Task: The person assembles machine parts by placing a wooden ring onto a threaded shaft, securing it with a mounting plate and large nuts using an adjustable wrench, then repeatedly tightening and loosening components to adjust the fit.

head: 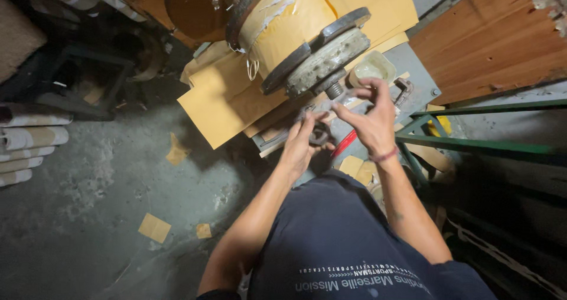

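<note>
My left hand point(302, 142) grips a dark metal ring-shaped part point(319, 136) low in front of me. My right hand point(371, 118) is raised just beside it, its fingers pinched on a small grey piece point(347, 97) below the threaded shaft end point(334, 90). Above both hands a big roll wrapped in yellow paper point(289, 34) lies on its side, with a worn metal flange point(325, 61) clamped on its end.
A small pale bowl point(371, 68) sits behind my right hand. Yellow paper sheets point(221, 108) hang over the grey floor point(88, 217), where scraps lie. A green metal frame point(472, 143) stands at right, wooden boards point(496, 40) behind it, striped rolls point(29, 137) at left.
</note>
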